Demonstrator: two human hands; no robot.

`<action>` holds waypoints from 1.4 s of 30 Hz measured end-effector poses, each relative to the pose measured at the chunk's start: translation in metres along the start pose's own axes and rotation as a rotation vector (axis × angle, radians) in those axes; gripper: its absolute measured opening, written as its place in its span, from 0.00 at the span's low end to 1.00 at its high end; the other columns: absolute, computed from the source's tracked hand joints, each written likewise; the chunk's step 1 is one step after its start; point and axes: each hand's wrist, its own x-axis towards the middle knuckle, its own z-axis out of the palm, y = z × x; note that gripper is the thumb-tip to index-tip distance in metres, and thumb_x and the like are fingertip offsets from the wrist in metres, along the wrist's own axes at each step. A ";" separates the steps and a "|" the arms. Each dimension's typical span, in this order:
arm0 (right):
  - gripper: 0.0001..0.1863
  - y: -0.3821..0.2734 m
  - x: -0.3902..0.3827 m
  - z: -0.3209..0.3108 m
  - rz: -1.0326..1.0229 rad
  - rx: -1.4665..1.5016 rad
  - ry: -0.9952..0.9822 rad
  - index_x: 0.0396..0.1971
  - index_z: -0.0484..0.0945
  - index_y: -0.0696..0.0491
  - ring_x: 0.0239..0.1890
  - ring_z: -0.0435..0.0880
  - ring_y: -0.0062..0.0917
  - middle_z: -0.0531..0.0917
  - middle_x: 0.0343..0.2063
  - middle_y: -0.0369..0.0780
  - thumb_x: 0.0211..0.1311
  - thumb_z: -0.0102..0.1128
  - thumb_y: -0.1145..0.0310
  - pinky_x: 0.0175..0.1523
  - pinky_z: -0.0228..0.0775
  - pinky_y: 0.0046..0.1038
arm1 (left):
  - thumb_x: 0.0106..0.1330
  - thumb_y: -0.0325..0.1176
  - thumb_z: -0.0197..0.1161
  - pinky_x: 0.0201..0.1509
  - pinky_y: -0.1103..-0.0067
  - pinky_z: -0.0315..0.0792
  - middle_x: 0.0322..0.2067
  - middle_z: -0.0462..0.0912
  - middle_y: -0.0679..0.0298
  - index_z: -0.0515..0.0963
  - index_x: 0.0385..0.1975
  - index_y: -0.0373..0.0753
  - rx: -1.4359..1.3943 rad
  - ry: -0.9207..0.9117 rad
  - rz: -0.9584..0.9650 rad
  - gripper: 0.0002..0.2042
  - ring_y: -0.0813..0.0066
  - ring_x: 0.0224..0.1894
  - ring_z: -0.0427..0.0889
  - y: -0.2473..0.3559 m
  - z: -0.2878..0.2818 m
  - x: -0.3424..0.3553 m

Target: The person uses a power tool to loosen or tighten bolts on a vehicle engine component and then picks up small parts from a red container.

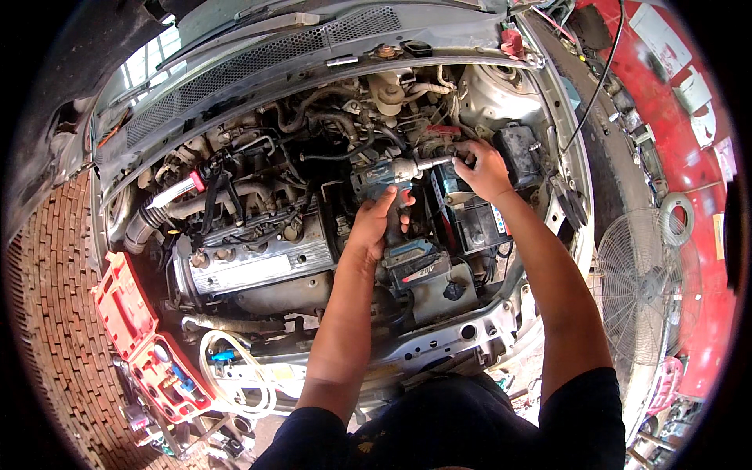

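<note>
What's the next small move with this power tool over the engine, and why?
Probably check that the metal shaft sits firmly in the power tool: the right hand has its fingers at the shaft's far end, while the left hand grips the tool's handle.

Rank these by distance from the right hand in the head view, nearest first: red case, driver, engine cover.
From the right hand:
1. Driver: just to its left, held in the left hand.
2. Engine cover: farther left and lower.
3. Red case: open, at the lower left.
</note>
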 end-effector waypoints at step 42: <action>0.20 0.002 -0.001 -0.002 0.016 -0.011 -0.023 0.46 0.87 0.52 0.41 0.86 0.44 0.86 0.40 0.47 0.58 0.71 0.56 0.49 0.78 0.41 | 0.74 0.45 0.66 0.27 0.76 0.76 0.39 0.89 0.57 0.79 0.48 0.35 -0.015 0.008 -0.011 0.18 0.73 0.25 0.81 0.000 0.001 0.000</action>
